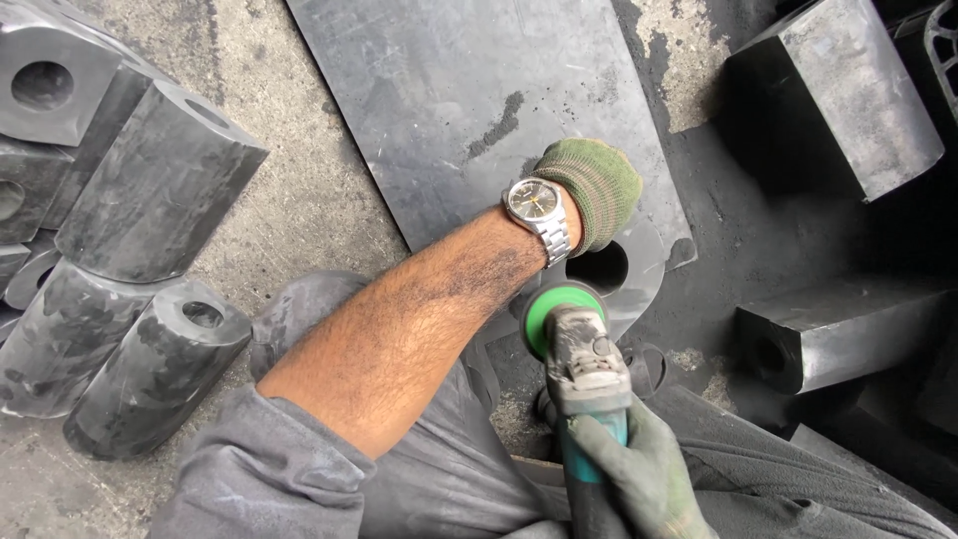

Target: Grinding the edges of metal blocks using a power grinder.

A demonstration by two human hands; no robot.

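The right hand [639, 469], gloved, grips a grinder [584, 369] tightly; at its 12 o'clock the left hand [594, 190] presses flat, holding nothing, on a black block [629, 274] with a hole.

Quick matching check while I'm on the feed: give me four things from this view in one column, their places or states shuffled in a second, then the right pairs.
Column one:
1. left hand
2. right hand
3. angle grinder
4. stacked black blocks

Column two:
A. piled at the left of the view on the concrete
B. gloved, pressing down on the black rubber piece above its round hole
C. green guard at its head, set against the rubber piece's edge
D. gloved, wrapped around the tool's body near the bottom of the view

Pairs: 1-B, 2-D, 3-C, 4-A
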